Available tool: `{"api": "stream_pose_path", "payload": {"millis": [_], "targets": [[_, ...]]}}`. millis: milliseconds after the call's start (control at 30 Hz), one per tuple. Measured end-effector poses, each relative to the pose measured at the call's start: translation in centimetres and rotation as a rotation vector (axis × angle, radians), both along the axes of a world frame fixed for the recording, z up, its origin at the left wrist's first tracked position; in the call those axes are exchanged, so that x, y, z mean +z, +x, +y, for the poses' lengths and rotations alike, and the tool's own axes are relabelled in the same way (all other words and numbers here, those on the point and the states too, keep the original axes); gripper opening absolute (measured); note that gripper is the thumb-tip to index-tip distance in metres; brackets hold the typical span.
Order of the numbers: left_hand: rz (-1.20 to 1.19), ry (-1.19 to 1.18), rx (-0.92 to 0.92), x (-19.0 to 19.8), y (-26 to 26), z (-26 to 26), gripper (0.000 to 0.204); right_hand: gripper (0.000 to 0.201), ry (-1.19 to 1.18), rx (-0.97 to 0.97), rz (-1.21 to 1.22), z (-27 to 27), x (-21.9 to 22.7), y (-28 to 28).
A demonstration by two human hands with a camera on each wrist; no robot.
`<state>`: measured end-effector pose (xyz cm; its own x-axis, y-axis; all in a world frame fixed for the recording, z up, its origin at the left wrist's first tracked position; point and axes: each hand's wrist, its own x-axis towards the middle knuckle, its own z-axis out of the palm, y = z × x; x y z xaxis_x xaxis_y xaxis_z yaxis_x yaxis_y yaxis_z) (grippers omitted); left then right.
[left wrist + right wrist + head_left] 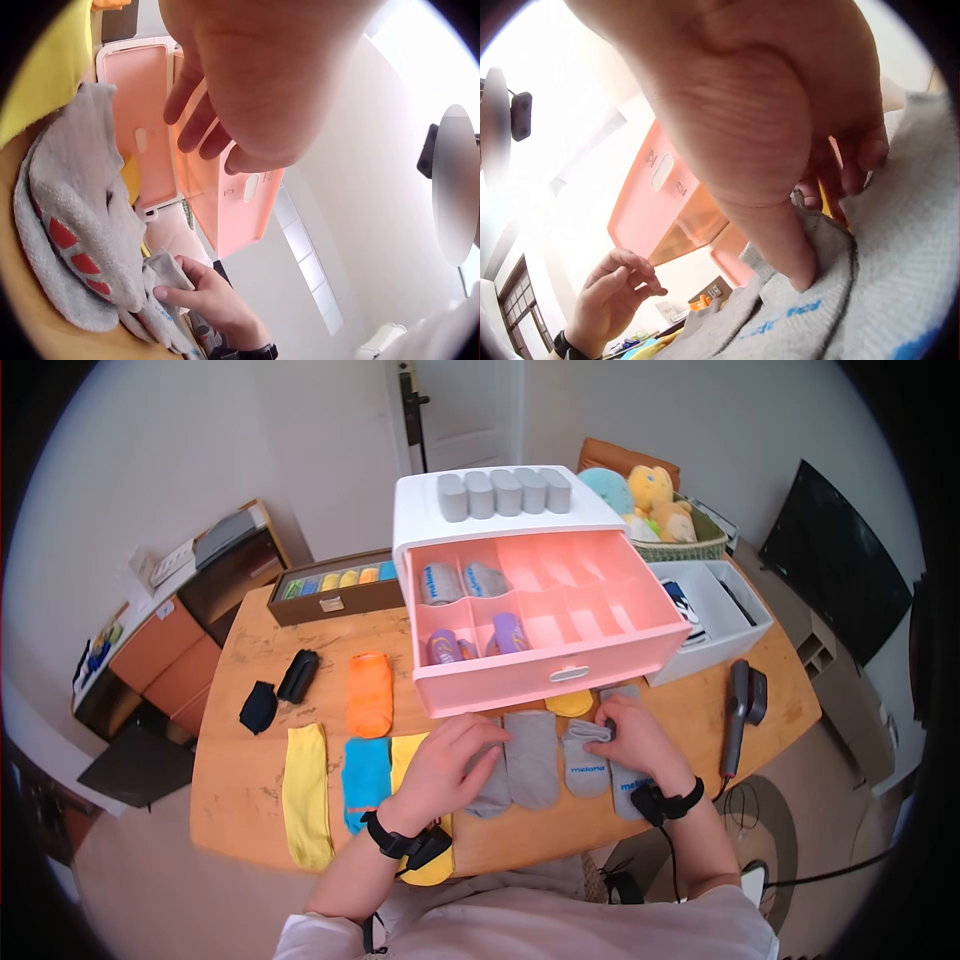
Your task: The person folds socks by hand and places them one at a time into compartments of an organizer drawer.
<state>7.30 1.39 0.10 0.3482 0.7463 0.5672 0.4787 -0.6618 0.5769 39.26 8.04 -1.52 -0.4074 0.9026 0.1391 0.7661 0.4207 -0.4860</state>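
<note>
My right hand [640, 738] pinches the folded cuff of a grey sock [585, 772] with blue lettering, thumb on top in the right wrist view. Another grey sock [627, 785] with blue lettering lies beneath that hand. My left hand [448, 762], fingers relaxed and holding nothing, hovers over the grey socks [530, 765] to the left. Red patches show on a grey sock [86, 217] in the left wrist view. Just behind both hands stands a pink drawer [520, 693], pulled out of its white cabinet [415, 520]. Rolled grey socks [440, 585] and purple socks [508, 632] sit in its left compartments.
Yellow [306, 795], blue [367, 775], orange [370, 695] and black socks [258, 707] lie on the wooden table [240, 780]. A brown box [340, 605] stands back left, a grey bin [700, 650] right. A dark corded device [738, 710] lies near the right edge.
</note>
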Motion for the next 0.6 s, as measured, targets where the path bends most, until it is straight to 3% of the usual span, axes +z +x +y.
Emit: {"api": "stream_pose_path", "payload": {"millis": [100,167,200,233,267,300,333,400,467,600], "targets": [[-0.015,-0.015,0.012,0.0,-0.3,-0.1,0.026,0.036,-0.134,0.083,-0.042,-0.1,1.9,-0.5],[-0.028,-0.052,0.004,0.2,-0.4,-0.3,0.029,0.035,-0.409,0.074,0.204,-0.7,3.1,-0.7],[-0.045,-0.085,-0.019,0.2,-0.3,-0.5,0.032,0.035,-0.417,0.078,0.204,-1.1,4.2,-1.4],[-0.046,-0.094,-0.017,0.3,-0.1,-0.7,0.032,0.034,-0.402,0.177,0.374,-1.6,5.7,-2.7],[-0.191,-0.193,-0.059,0.4,0.1,-1.0,0.035,0.034,-0.386,0.273,0.544,-1.8,6.6,-4.1],[-0.337,-0.292,-0.099,0.4,0.4,-1.3,0.038,0.034,-0.397,0.271,0.542,-1.9,6.9,-5.4],[-0.342,-0.301,-0.095,0.2,0.6,-1.3,0.038,0.033,-0.398,0.340,0.649,-2.0,7.1,-6.8],[-0.592,-0.352,-0.172,-0.2,0.6,-1.2,0.043,0.032,-0.410,0.421,0.754,-2.1,6.7,-8.9],[-0.599,-0.371,-0.106,-0.2,0.7,-1.4,0.042,0.033,-0.539,0.454,0.964,-1.9,5.2,-10.7],[-0.536,-0.376,0.026,-1.8,0.1,-0.8,0.037,0.034,-0.583,0.425,1.025,-1.5,1.4,-11.4]]}}
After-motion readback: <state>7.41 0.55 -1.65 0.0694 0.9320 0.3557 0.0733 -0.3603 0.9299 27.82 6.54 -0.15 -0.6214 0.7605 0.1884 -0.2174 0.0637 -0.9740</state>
